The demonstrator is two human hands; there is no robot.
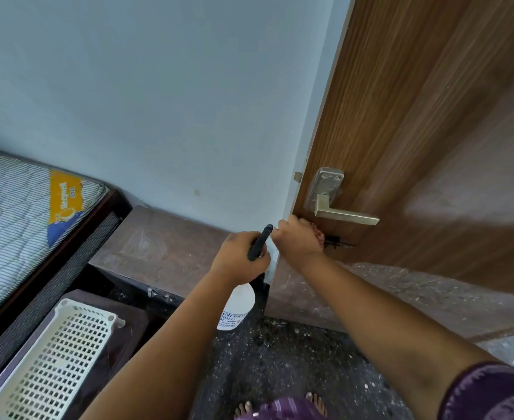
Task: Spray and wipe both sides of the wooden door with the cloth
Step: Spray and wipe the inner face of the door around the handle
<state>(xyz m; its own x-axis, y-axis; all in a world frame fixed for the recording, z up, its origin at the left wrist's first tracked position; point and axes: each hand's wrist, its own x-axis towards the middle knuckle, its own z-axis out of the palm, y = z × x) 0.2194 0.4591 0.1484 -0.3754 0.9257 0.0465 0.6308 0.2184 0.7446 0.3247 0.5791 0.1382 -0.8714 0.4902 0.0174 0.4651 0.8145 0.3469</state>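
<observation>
The wooden door (416, 116) stands ajar on the right, with a metal lever handle (340, 212) near its edge. My right hand (296, 242) is curled at the door's edge just below the handle. It grips a small reddish cloth (318, 235), of which only a corner shows against the wood. My left hand (239, 259) holds a white spray bottle (237, 307) by its neck. The bottle's black nozzle (260, 242) points up toward the door edge, and its body hangs below my hand, partly hidden by my forearm.
A low brown cabinet (158, 247) stands against the light-blue wall (158, 101) left of the door. Further left is a bed with a striped mattress (22, 213), and a white perforated plastic basket (61, 359) lies at lower left. My bare feet (280, 406) stand on dark speckled floor (280, 359).
</observation>
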